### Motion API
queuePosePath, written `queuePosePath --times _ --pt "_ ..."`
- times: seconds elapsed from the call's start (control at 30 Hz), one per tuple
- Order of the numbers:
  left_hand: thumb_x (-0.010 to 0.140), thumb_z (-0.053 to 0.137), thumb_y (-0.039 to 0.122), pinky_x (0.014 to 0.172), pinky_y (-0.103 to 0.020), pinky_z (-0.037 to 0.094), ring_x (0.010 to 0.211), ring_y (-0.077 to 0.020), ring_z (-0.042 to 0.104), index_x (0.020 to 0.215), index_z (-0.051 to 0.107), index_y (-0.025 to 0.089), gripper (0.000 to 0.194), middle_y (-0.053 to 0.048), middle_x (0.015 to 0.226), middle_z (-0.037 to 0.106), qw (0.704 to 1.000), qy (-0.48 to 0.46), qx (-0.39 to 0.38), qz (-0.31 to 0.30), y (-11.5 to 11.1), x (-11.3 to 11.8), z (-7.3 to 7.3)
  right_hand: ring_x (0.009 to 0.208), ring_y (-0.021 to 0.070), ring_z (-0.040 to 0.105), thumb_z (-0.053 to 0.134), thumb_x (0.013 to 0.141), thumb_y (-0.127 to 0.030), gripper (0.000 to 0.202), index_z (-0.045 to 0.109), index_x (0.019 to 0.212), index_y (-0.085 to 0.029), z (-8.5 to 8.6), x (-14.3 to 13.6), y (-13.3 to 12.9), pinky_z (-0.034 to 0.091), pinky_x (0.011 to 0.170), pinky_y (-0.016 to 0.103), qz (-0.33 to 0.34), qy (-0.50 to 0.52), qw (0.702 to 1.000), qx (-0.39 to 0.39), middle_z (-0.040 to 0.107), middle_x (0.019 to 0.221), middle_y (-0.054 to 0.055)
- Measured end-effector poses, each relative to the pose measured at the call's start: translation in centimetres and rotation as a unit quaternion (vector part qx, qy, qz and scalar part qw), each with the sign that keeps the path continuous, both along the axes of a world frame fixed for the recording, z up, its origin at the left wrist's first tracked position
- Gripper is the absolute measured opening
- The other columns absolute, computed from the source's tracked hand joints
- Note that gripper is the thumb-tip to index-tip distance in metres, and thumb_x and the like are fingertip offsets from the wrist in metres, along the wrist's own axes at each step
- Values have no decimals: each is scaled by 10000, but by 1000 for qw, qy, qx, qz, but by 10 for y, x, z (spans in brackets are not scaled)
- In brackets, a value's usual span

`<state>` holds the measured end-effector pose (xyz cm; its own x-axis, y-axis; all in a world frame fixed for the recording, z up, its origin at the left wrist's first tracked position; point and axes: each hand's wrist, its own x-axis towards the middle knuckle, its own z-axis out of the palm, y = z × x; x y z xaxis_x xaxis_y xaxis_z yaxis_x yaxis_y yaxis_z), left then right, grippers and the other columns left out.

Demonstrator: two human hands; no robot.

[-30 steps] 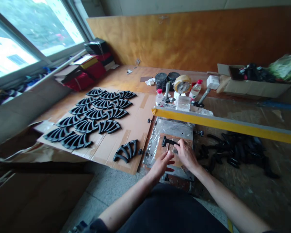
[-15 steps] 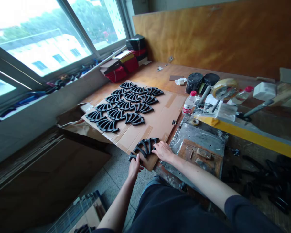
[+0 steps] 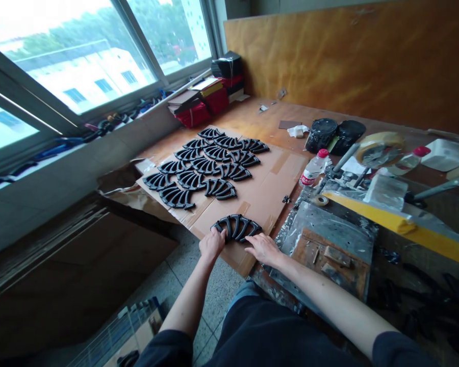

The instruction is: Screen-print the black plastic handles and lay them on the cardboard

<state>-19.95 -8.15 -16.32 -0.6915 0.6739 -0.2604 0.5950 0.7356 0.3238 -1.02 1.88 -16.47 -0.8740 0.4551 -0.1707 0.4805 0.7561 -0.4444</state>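
A row of several curved black pieces lies fanned out near the front corner of the cardboard sheet. At the row's left end, my left hand has its fingers closed on a black piece, which it mostly covers. My right hand touches the right end of the row with its fingers spread. Farther back on the cardboard, several more fans of black pieces lie side by side.
Right of the cardboard are a bottle with a red cap, black tubs, a tape roll and a metal plate. Red boxes stand by the window. Loose black pieces lie at the lower right.
My left hand has brought its black piece up against the left end of the front row. My right hand stays by the right end. The view has shifted slightly.
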Motion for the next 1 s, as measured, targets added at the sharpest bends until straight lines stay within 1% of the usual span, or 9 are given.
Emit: queuePosePath --times 0.17,0.3,0.4,0.53,0.6,0.7,0.8,0.9,1.0 --pt "869 493 511 1061 -458 313 1307 -329 403 1347 511 219 560 -145 1442 460 982 124 90 -113 0 56 -19 1049 229 591 519 928 -406 331 622 1187 -227 -6 5 3 449 910 343 -2 4 1000 8 690 1061 85" --pt "797 611 480 1035 -567 321 1310 -407 377 1310 564 209 582 -136 1440 473 987 108 58 -107 14 66 -34 1044 224 593 552 913 -369 278 654 1127 -223 -8 9 6 463 907 347 3 35 999 -2 692 1032 81" --pt "754 667 472 1067 -563 303 1311 -390 391 1242 620 241 542 -111 1418 505 977 93 75 -175 15 37 -31 1043 221 594 564 905 -312 258 658 1125 -216 -4 19 10 476 907 362 -1 97 995 -4 687 1055 83" --pt "652 772 392 1142 -508 236 1356 -343 369 1211 647 283 583 -76 1409 525 933 28 71 -350 4 -35 -18 1035 232 596 575 893 -250 248 657 1121 -195 4 37 21 494 904 392 -32 156 987 5 686 1064 90" --pt "634 783 352 1164 -497 199 1376 -326 353 1214 646 289 599 -66 1419 518 922 7 49 -383 0 -72 -13 1036 238 598 569 894 -235 235 660 1107 -193 8 46 26 490 923 414 -48 168 985 8 686 1070 91" --pt "657 762 352 1178 -476 171 1398 -307 327 1231 633 271 595 -63 1440 496 926 19 18 -376 2 -120 -9 1040 242 605 544 904 -232 230 661 1100 -210 13 57 32 480 950 446 -72 184 980 12 686 1079 85" --pt "701 723 394 1175 -458 183 1403 -303 323 1252 618 246 580 -76 1453 481 943 62 2 -327 7 -153 -9 1049 239 609 538 904 -232 235 663 1102 -221 19 68 32 483 956 451 -89 188 978 10 687 1086 83" --pt "740 676 444 1161 -443 227 1392 -306 345 1253 615 243 554 -81 1457 476 952 94 -2 -290 11 -170 -17 1072 233 606 547 896 -217 245 663 1112 -225 31 84 29 480 970 437 -111 180 977 8 684 1111 82" --pt "770 610 495 1151 -463 242 1401 -321 327 1274 595 255 559 -72 1464 468 951 130 15 -280 7 -169 -29 1086 223 608 561 884 -214 254 665 1115 -232 43 112 25 477 978 417 -160 168 973 9 685 1126 74"
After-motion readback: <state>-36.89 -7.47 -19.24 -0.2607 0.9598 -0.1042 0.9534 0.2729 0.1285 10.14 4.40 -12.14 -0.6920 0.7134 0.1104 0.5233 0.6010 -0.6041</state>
